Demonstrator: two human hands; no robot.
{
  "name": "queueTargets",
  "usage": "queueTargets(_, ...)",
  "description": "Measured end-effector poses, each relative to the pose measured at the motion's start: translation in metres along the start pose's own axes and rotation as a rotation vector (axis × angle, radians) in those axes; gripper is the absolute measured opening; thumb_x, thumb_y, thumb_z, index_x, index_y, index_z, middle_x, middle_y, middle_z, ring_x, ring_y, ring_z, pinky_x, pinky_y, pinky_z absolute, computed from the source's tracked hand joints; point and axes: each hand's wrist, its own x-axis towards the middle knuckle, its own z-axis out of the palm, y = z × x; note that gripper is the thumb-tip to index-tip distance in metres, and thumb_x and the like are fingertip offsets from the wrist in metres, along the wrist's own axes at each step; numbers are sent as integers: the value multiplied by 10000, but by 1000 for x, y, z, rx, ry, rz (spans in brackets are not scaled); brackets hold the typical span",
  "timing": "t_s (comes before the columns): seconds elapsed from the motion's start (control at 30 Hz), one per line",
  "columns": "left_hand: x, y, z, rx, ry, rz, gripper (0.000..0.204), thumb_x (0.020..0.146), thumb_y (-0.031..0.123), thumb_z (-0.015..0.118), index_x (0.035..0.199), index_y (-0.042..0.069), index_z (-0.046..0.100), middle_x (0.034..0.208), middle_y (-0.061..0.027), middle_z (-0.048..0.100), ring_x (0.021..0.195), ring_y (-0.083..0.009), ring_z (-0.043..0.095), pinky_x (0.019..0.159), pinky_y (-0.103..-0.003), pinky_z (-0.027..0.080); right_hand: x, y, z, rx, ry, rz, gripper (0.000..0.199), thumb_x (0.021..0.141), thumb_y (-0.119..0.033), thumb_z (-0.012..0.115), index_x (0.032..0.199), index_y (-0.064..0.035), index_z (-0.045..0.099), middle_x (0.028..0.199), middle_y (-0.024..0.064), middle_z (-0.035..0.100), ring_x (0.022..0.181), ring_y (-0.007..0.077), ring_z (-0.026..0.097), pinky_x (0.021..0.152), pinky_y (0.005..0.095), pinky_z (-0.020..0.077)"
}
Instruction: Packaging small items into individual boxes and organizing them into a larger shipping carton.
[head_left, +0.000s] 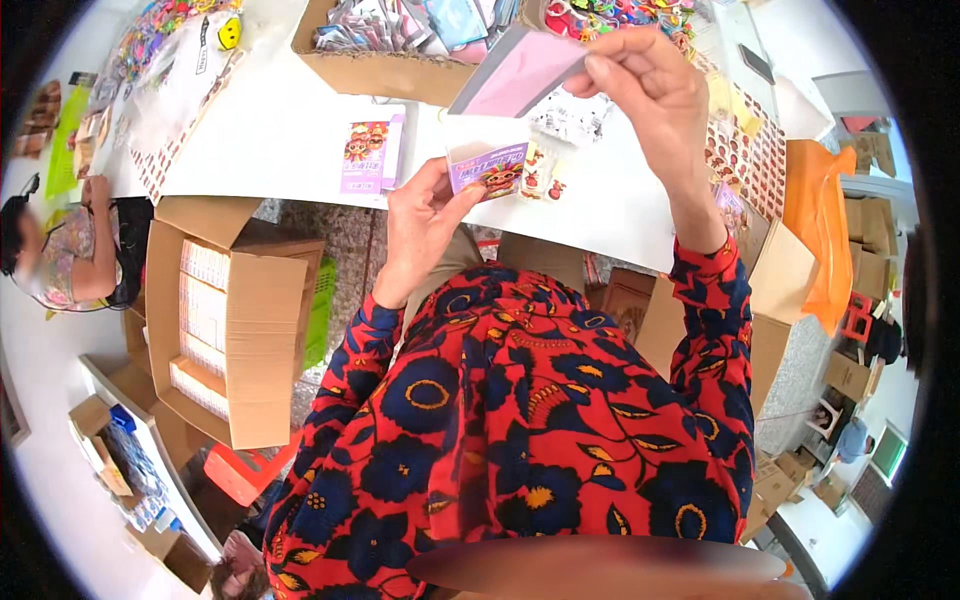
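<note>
My left hand grips a small purple printed box with cartoon figures on it, its top flap open. Above it, my right hand pinches a flat pink pouch with grey edges by its right side. The pouch hangs tilted just over the box's open end. On the white table to the left lie purple boxes of the same kind. Behind the box and pouch are a clear bag of small black-and-white pieces and small red-and-brown printed pieces.
A cardboard carton full of flat packets stands at the back of the table. Colourful small items are heaped beside it. An open carton of packed boxes is at my left, an orange bag at my right. Another person sits far left.
</note>
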Motion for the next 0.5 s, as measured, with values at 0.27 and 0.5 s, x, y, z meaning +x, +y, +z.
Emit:
queueTargets(0.27, -1, 1, 3, 9, -39, -2, 248, 833, 11, 634, 1066, -39, 562, 926, -63, 661, 845, -86, 600, 746, -238, 494, -20, -6, 7, -148, -93, -52, 117, 881, -1, 553, 994, 12, 580, 874, 61, 640, 808, 124, 642, 695, 222, 498)
queueTargets(0.5, 1, 5, 2, 25, -62, -10, 254, 830, 1, 635, 1070, -36, 560, 929, -66, 661, 844, -95, 604, 753, -240, 495, -31, 13, 28, -309, -49, -184, 93, 803, 20, 619, 881, -26, 641, 896, 37, 631, 754, 98, 593, 644, 232, 488)
